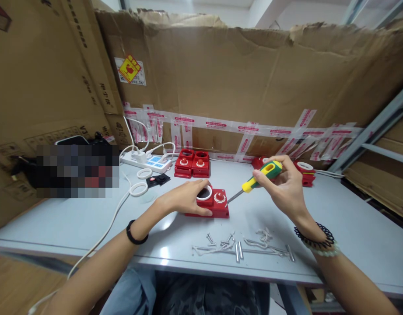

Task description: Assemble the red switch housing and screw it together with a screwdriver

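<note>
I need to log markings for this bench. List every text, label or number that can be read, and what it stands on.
"V3": printed on the cardboard box at the left; the other printing beside it is too blurred to read.
Yellow diamond sticker on the cardboard wall: a red symbol, with a line of print below too small to read.
Red-printed tape along the wall: repeated print, unreadable.
Red housing, screwdriver, power strip: no readable text.
</note>
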